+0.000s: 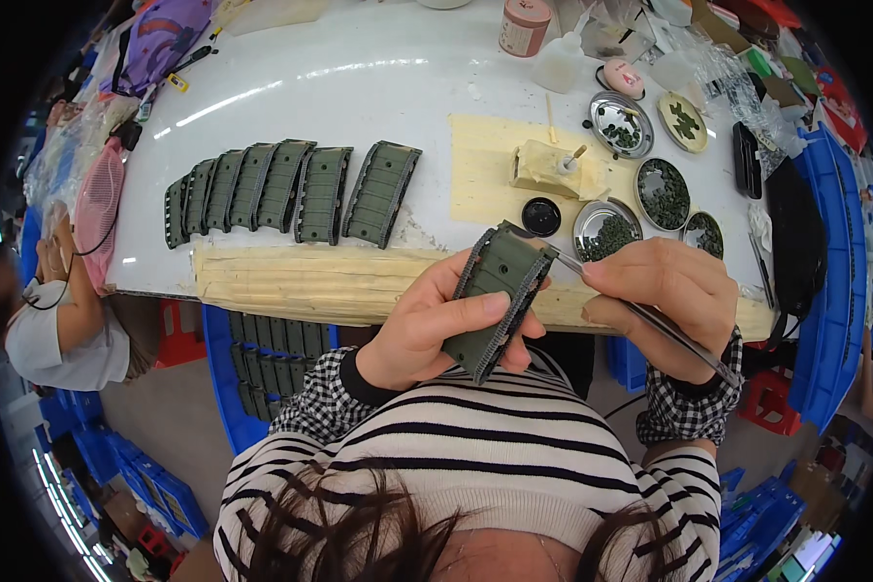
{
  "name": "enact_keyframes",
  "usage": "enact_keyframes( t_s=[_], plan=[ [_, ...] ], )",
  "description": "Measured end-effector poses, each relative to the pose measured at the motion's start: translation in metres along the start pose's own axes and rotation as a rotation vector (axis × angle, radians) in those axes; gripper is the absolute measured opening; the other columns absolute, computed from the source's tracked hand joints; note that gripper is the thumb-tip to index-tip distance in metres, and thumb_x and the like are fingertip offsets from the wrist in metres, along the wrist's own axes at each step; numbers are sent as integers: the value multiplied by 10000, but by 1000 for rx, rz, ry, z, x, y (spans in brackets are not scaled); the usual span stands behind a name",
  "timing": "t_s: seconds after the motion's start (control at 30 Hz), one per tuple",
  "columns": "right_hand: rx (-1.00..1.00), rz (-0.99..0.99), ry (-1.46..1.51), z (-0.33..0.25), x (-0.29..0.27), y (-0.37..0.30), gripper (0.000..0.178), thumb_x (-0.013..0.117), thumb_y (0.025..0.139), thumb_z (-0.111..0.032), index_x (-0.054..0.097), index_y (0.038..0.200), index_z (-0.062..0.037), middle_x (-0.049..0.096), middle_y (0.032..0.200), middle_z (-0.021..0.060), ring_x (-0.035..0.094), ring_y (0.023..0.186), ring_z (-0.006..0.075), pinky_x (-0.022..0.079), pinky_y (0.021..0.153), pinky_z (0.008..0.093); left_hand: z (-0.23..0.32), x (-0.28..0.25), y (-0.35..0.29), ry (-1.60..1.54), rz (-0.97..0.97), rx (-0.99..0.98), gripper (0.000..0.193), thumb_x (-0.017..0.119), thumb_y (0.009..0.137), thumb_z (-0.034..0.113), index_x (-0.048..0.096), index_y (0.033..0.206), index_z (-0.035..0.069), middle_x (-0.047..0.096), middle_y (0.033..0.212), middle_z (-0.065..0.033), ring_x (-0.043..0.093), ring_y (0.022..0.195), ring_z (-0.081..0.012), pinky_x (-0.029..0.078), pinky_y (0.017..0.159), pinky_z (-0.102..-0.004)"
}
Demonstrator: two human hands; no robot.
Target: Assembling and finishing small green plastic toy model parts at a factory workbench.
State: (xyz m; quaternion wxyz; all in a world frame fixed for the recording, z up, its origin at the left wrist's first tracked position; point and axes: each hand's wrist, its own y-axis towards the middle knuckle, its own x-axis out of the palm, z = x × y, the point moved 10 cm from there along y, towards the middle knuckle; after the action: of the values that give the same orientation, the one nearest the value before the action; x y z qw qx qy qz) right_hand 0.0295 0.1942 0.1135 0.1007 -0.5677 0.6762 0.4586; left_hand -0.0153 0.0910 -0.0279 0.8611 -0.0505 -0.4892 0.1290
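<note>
My left hand (419, 328) grips a curved, dark green ribbed panel (485, 308) with jagged dark edges, its thumb lying across the face. A small round hole shows near the panel's upper end. In my right hand (671, 291) is a pair of metal tweezers (687, 341), pinched between thumb and fingers. Their tip reaches the panel's upper right edge; whether it holds a small part is too small to tell. Similar green panels (382, 194) stand in a row on the table to the left. Just beyond the held panel sits a small black round dish (541, 217).
Round metal dishes (579, 244) of small green pieces stand at the right, near a yellowish block (541, 171). Yellow padding (291, 276) lines the white table's (291, 107) near edge. More panels fill a blue crate (221, 378) below. Another person (73, 325) sits at the left.
</note>
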Motion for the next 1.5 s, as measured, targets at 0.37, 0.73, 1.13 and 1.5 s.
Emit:
enact_keyframes(
  t_s=[0.37,0.73,1.13,1.5],
  plan=[
    [78,83,41,8,2,-12,304,817,650,-39,706,931,-1,683,784,89,657,657,212,516,600,291,2,0,3,29,27,50,470,552,938,119,395,1370,18,633,1051,-151,675,784,-204,580,709,-325],
    [669,264,-479,106,-100,-122,96,551,917,-42,612,888,27,573,814,85,522,699,166,409,643,281,5,-6,9,306,97,126,410,527,965,73,414,1356,24,637,1068,-144,661,908,-183,554,808,-307],
    [733,-5,-447,159,-84,-129,105,667,810,-66,609,836,17,554,729,130,536,632,262,402,588,356,0,-4,8,389,104,157,430,532,965,73,406,1374,28,638,1085,-121,651,914,-153,540,828,-290],
    [664,153,-335,145,-90,-126,89,630,848,-26,550,833,9,568,708,53,387,513,91,304,483,260,3,-3,7,448,138,184,390,535,956,59,431,1327,-2,638,1088,-150,654,926,-184,540,840,-318]
  ],
)
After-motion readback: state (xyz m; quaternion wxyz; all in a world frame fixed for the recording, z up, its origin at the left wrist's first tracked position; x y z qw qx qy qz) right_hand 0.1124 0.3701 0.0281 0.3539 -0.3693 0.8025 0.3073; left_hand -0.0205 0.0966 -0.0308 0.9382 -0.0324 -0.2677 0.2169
